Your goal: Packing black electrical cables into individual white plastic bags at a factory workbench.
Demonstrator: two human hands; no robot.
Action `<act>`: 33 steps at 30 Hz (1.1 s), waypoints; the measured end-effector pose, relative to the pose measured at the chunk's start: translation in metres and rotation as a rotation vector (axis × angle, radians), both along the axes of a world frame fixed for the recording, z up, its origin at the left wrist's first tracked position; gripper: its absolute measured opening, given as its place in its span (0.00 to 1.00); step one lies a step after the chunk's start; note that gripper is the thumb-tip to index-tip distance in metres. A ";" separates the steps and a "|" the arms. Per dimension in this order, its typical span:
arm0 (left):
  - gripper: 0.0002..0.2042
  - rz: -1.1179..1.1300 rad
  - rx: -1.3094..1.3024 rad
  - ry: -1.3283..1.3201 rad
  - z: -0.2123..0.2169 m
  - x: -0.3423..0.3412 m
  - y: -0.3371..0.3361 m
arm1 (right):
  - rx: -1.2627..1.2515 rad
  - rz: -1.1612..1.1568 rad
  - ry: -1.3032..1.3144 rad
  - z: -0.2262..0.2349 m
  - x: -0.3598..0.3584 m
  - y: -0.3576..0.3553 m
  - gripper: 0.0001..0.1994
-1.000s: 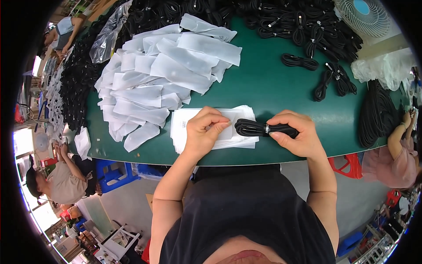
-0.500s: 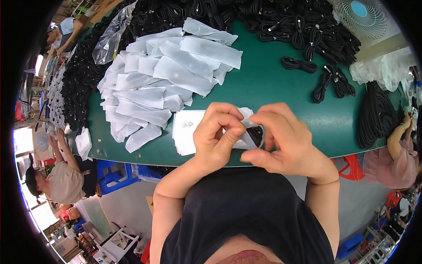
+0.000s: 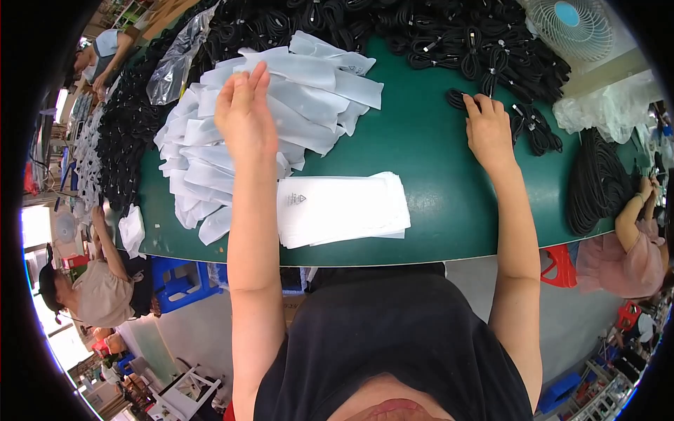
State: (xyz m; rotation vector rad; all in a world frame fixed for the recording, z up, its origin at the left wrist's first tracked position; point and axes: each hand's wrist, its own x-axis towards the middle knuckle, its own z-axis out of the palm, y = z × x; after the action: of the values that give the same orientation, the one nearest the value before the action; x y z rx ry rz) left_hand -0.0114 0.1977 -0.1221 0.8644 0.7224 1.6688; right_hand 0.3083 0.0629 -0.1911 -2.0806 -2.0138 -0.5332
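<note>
My left hand (image 3: 247,112) hovers over a heap of filled white translucent bags (image 3: 200,151), its fingers stretched and nothing in it. On the right, my right hand (image 3: 489,133) has its bent fingers over a small coiled black cable (image 3: 456,99), covering that cable's right part. Beside this hand lie more coiled black cables (image 3: 539,130). A flat stack of white bags (image 3: 344,210) rests at the table's near edge, between my forearms.
Bundled black cables (image 3: 484,42) pile up along the far side of the green table (image 3: 449,203). At the right are a fan (image 3: 572,28), clear plastic bags (image 3: 597,112) and a large black cable coil (image 3: 597,186). People sit at both sides.
My hands have parted from above the bag stack. The left has moved up and left to the heap of filled bags; the right has reached out to a coiled cable.
</note>
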 end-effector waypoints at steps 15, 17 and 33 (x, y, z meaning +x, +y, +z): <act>0.05 -0.412 0.500 1.276 -0.059 0.006 -0.127 | -0.121 0.338 0.629 0.036 -0.050 -0.041 0.22; 0.04 -0.427 0.381 1.185 -0.057 0.003 -0.128 | -0.073 0.432 0.822 0.049 -0.058 -0.053 0.21; 0.04 -0.532 0.050 0.710 -0.050 -0.002 -0.133 | 0.003 0.742 0.455 0.071 -0.093 -0.074 0.18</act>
State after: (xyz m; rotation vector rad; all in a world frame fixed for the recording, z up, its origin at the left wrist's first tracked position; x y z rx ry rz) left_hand -0.0137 0.0643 -0.1722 1.5603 0.8215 0.8935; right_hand 0.2157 -0.0113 -0.1199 -1.1457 -2.2449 0.0683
